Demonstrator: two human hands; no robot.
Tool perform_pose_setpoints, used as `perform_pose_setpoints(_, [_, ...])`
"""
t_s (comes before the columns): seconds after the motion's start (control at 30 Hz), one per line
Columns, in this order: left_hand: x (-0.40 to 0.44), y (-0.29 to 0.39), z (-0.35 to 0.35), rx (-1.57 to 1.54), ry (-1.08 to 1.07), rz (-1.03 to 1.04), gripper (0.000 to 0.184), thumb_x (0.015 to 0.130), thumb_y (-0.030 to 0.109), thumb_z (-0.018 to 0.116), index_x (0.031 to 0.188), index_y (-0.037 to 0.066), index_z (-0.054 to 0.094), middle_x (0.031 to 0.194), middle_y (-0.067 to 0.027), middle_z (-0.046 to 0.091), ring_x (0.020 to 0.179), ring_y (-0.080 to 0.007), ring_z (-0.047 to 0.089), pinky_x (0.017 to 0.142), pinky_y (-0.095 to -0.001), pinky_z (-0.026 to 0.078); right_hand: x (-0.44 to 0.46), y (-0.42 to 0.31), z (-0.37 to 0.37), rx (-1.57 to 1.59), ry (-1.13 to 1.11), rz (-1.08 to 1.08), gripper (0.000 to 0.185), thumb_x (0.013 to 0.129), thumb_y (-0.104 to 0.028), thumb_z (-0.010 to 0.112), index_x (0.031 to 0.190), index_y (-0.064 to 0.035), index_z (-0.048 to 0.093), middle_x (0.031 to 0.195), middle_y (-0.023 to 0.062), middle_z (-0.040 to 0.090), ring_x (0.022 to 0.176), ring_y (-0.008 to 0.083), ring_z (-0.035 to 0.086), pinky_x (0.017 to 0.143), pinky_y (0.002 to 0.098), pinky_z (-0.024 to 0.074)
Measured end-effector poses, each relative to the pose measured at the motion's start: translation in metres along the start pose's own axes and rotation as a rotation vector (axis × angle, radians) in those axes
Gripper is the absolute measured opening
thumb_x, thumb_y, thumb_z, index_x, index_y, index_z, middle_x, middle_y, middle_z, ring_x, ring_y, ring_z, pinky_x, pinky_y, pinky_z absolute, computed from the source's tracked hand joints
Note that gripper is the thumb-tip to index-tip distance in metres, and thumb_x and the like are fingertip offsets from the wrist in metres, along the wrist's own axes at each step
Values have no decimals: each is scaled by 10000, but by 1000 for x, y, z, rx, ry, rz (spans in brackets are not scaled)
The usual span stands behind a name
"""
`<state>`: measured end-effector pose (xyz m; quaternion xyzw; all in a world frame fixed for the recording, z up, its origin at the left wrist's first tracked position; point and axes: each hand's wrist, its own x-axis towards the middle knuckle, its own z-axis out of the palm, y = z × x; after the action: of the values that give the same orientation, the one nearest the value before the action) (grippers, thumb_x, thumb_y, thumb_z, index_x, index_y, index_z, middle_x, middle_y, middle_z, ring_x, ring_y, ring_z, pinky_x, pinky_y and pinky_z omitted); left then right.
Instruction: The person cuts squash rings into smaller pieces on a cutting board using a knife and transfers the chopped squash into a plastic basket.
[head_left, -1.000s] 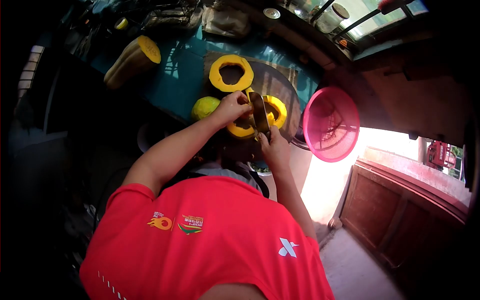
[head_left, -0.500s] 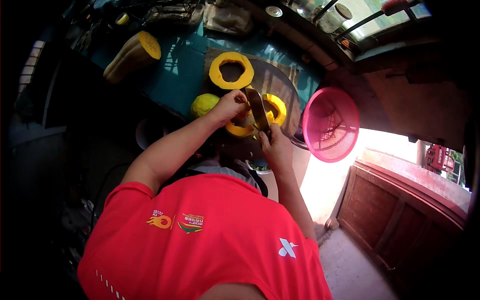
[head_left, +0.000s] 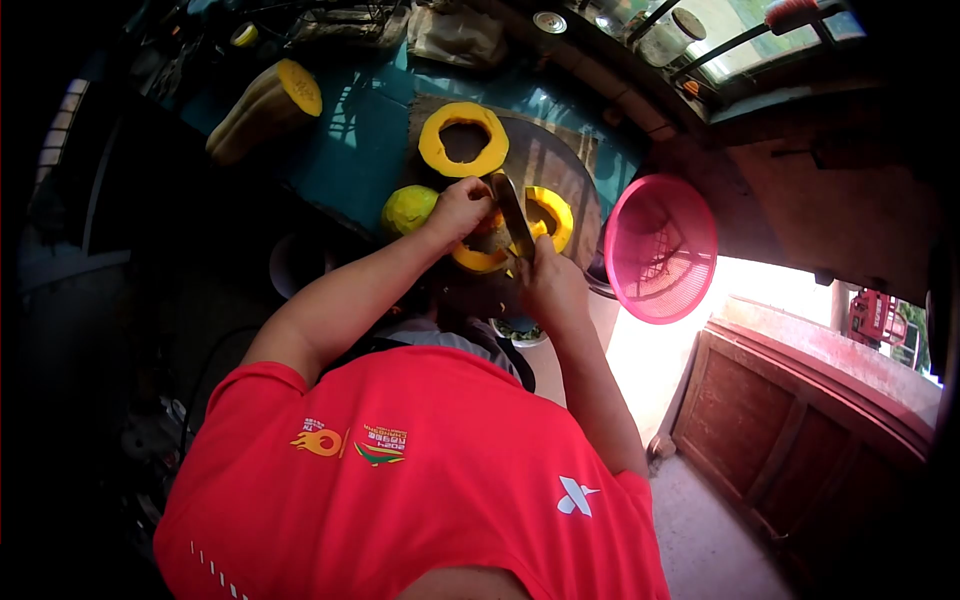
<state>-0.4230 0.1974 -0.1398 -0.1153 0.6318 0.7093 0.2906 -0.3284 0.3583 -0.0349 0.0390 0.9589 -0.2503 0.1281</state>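
My right hand (head_left: 552,283) is closed round the handle of a knife (head_left: 514,215), whose broad dark blade points up and away from me. My left hand (head_left: 463,208) is curled, its fingers pinched at a pumpkin piece just left of the blade; the fingertips hide most of it. Below and right of the blade lie a curved pumpkin piece (head_left: 478,262) and another cut pumpkin piece (head_left: 564,213), both orange. A whole pumpkin ring (head_left: 432,142) rests behind them on the round cutting board (head_left: 577,172). A rounded yellow-green pumpkin end (head_left: 408,210) sits beside my left wrist.
A long cut pumpkin (head_left: 258,115) lies on the blue-green tabletop (head_left: 365,165) at the left. A pink plastic basket (head_left: 625,290) stands right of the board. Below the board is a container with green scraps (head_left: 517,330). A crumpled bag (head_left: 455,38) lies at the back.
My right hand has moved slightly upward and forward along with the knife, and the blade looks more edge-on. My left hand has barely shifted; the pumpkin ring stays in place.
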Motion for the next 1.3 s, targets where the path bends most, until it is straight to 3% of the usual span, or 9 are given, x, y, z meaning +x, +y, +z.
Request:
perform_pose_setpoints(0.6, [-1, -3, -1, 8, -24, 20, 240, 857, 182, 746, 972, 50, 581, 848, -34, 640, 732, -109, 632, 672, -250, 528, 14, 7, -10, -71, -89, -10, 210, 908, -196, 541, 945, -6, 463, 758, 256, 639, 754, 464, 628, 658, 545, 481])
perform_pose_setpoints(0.87, [-8, 3, 2, 44, -11, 19, 93, 876, 63, 646, 933, 54, 573, 846, -43, 642, 736, -123, 652, 659, -253, 523, 17, 23, 22, -46, -136, 45, 203, 897, -196, 532, 953, -4, 499, 783, 273, 652, 770, 462, 647, 679, 556, 494])
perform_pose_setpoints(1.3, [-6, 2, -5, 60, -86, -12, 103, 901, 95, 635, 926, 74, 537, 832, -33, 635, 721, -122, 642, 676, -249, 526, -3, 17, 3, 75, -72, 84, 271, 891, -256, 613, 962, -24, 493, 794, 243, 649, 790, 444, 634, 691, 540, 478])
